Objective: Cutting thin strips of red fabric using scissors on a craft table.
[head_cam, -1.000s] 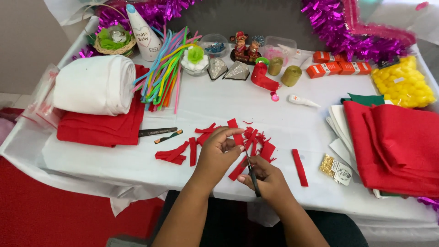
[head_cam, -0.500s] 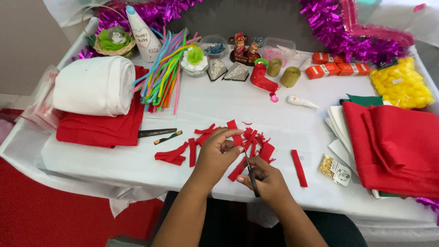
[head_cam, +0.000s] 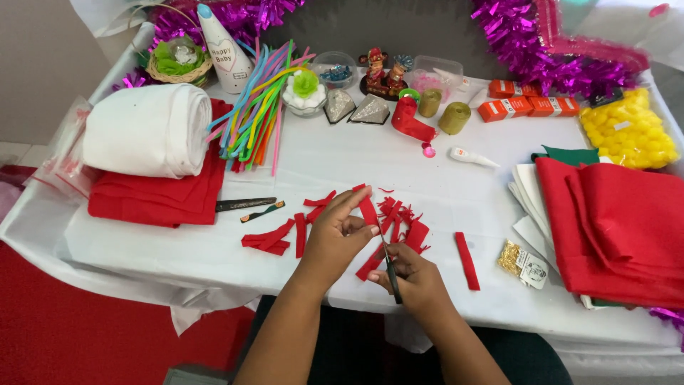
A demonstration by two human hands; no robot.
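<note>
While a good scatter of cut red felt strips [head_cam: 399, 217] already lies on the white table [head_cam: 356, 157], more cutting looks to be under way: the left hand [head_cam: 340, 232] pinches one short red strip [head_cam: 368, 212] upright between thumb and fingertips, and the right hand [head_cam: 417, 276] is closed around small scissors [head_cam: 390, 267], blades pointing up toward that strip at about twelve o'clock. Another pile of strips [head_cam: 274, 237] sits at nine o'clock from the left hand, and a single long strip [head_cam: 467, 260] lies at three o'clock from the right. Plenty of stock seems untouched, judging by the folded red felt [head_cam: 620, 228] at three o'clock and the red fabric under a white roll [head_cam: 146, 132] at ten. Both forearms reach in from six o'clock, wrists low, hands nearly touching.
</note>
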